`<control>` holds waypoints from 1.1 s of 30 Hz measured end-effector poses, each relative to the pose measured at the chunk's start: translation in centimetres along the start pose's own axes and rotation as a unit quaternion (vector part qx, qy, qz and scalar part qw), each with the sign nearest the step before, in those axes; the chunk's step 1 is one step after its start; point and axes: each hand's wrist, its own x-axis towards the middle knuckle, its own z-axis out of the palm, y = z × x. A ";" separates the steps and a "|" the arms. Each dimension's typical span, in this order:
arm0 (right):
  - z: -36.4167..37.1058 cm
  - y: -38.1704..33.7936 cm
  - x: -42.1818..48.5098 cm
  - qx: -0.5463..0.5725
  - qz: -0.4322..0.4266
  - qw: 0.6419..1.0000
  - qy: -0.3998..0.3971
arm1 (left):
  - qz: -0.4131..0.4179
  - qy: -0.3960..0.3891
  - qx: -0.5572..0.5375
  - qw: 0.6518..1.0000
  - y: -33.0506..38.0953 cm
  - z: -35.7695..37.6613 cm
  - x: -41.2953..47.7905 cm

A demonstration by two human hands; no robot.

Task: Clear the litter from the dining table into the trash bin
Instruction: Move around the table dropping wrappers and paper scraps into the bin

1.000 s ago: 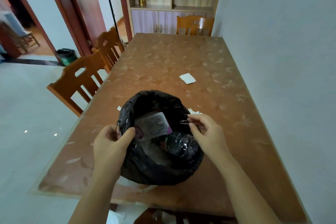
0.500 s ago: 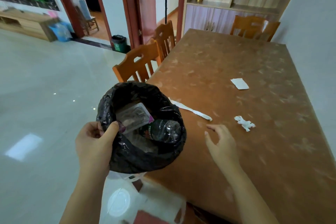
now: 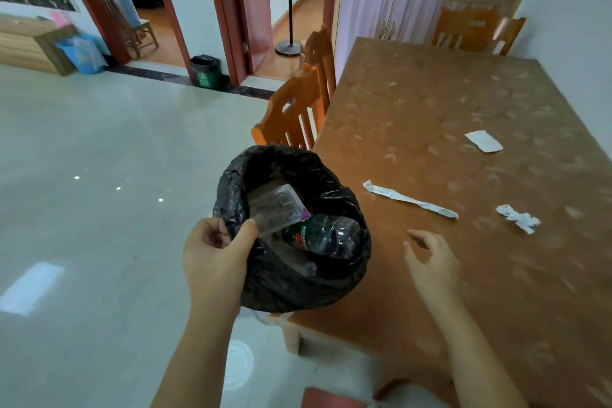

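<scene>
- The rim of the small trash bin lined w/ a crinkled black plastic bag (image 3: 298, 278) is pinched by the left hand (image 3: 215, 255): thumb inside the rim, fingers curled outside, bag film pressed between them.
- The bin is held at the table's near-left corner, partly over the edge, mouth tilted toward the camera; whether it touches the tabletop cannot be told.
- Nothing is held by the right hand (image 3: 430, 258); fingers are spread and slightly curled, hovering just above the brown leaf-patterned dining table (image 3: 430, 103), just beside the bin.
- Already binned, as far as shown: a crushed clear plastic bottle w/ a dark label (image 3: 326, 235) and a flat clear plastic wrapper w/ a pink edge (image 3: 278, 209); other bits below are too dim to name.
- Still left on the table, 3 pcs seen:
- a long, narrow white paper strip (image 3: 410, 199), nearest the bin and the free hand;
- a crumpled white paper scrap (image 3: 518, 218), further to the right;
- a flat white paper slip (image 3: 483, 141), further back, well apart from the hands.
- Task is judged approx. halfway: some litter is in, none of the 3 papers is picked up yet.
- The strip is judged the likely next pick, being closest to the free hand.
- The far end of the table looks bare of litter; the near-right part is cut off, so it can't be checked.
</scene>
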 end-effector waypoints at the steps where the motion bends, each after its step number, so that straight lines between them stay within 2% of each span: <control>1: 0.1 0.4 -0.1 -0.008 0.015 1.000 0.005 | 0.005 -0.008 0.003 1.000 -0.1 0.3 0.6; 9: 1.8 3.5 3.7 -0.024 0.098 0.994 0.041 | 0.031 -0.082 0.011 0.996 -0.6 6.1 4.4; 13: 1.8 5.3 7.6 -0.006 0.113 0.992 0.061 | 0.043 -0.098 0.028 0.994 0.0 10.2 5.8; 17: 0.8 9.0 11.1 -0.002 0.165 0.983 0.084 | 0.065 -0.108 0.065 0.990 0.7 14.3 7.6; 21: 0.7 12.4 14.9 0.008 0.195 0.977 0.091 | 0.056 -0.104 0.077 0.990 1.3 18.2 8.4; 29: 1.4 17.9 19.2 -0.077 0.212 0.974 -0.003 | 0.040 -0.103 0.108 0.988 1.7 23.5 9.4; 33: 1.6 19.0 19.9 -0.094 0.218 0.971 -0.021 | 0.038 -0.104 0.118 0.987 1.8 24.8 9.6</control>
